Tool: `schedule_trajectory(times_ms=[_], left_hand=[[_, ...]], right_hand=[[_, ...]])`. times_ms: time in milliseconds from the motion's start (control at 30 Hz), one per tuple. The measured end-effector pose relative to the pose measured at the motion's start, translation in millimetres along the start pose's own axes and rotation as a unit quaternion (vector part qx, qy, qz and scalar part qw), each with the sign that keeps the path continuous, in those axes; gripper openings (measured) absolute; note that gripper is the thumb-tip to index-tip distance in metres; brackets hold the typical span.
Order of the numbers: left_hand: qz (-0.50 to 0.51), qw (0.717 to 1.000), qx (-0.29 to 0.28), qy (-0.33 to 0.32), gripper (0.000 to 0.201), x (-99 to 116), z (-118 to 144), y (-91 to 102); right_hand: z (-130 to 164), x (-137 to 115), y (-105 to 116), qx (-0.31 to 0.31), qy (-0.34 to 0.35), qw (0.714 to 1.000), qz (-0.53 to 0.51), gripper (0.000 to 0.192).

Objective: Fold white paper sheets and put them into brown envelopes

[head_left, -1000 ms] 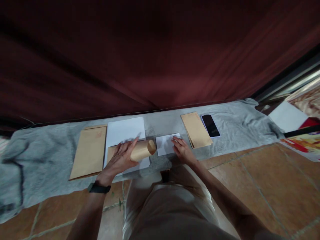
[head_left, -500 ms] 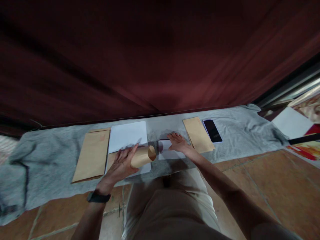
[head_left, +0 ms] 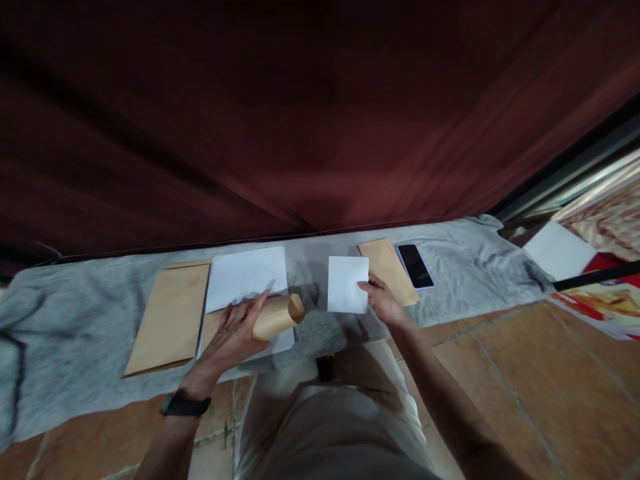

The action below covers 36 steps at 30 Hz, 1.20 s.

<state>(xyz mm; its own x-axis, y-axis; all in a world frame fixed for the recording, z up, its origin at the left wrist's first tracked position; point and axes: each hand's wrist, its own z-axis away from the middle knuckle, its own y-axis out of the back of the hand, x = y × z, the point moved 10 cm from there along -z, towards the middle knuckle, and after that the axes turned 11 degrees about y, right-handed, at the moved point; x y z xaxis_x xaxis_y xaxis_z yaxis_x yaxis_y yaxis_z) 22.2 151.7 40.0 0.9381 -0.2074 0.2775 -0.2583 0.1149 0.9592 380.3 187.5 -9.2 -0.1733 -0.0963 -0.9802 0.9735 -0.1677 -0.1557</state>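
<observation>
My left hand (head_left: 233,337) grips a brown paper envelope (head_left: 274,319), thumb and fingers around its body. The envelope's bulging mouth gapes to the right. Beneath it, white sheets (head_left: 247,275) lie flat on the grey cloth. My right hand (head_left: 381,301) pinches the right edge of a folded white paper (head_left: 349,285), which is raised a little in front of me. Just beyond that hand lies a brown envelope pile (head_left: 393,267), its lower part close to my fingers.
Another pile of brown envelopes (head_left: 170,317) lies on the left of the grey cloth (head_left: 75,327). A phone (head_left: 415,266) lies at right. A dark red curtain (head_left: 320,120) hangs behind. A white sheet (head_left: 560,250) and colourful printed paper (head_left: 607,303) are farther right.
My right hand has closed on the folded white paper and lifted it from the cloth, standing it up more towards me. My left hand keeps the same hold on the envelope.
</observation>
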Motion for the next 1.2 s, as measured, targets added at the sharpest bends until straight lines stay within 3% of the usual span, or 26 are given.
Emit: schedule_trajectory(times_ms=[200,433,633,833,1000,1100,1200], left_hand=[[-0.011,1.000,0.015,-0.015,0.108,4.7,-2.0,0.5],[-0.023,0.999,0.016,-0.021,0.106,9.9,-2.2,-0.4],[-0.043,0.999,-0.012,0.012,0.105,5.2,-4.7,-9.5],[-0.045,0.999,-0.006,0.005,0.108,4.6,-4.4,-10.2],[-0.051,0.999,-0.004,-0.009,0.108,7.2,-5.9,-10.6],[-0.046,0.999,0.001,-0.020,0.107,9.3,-6.6,-10.5],[-0.037,0.999,0.000,-0.016,0.109,9.5,-6.5,-9.5]], right_hand=[[27.7,21.8,2.5,0.066,-0.023,0.994,-0.086,0.039],[4.3,23.6,17.9,0.043,-0.133,0.989,-0.039,0.042],[-16.8,20.8,27.5,0.012,-0.127,0.992,-0.001,0.027],[-0.7,33.6,22.2,-0.016,-0.146,0.989,-0.012,0.024],[18.1,49.0,25.3,-0.010,-0.211,0.977,-0.034,0.023],[16.6,47.0,30.6,-0.005,-0.231,0.973,-0.016,0.033],[11.9,38.9,31.6,-0.016,-0.221,0.975,0.016,0.029]])
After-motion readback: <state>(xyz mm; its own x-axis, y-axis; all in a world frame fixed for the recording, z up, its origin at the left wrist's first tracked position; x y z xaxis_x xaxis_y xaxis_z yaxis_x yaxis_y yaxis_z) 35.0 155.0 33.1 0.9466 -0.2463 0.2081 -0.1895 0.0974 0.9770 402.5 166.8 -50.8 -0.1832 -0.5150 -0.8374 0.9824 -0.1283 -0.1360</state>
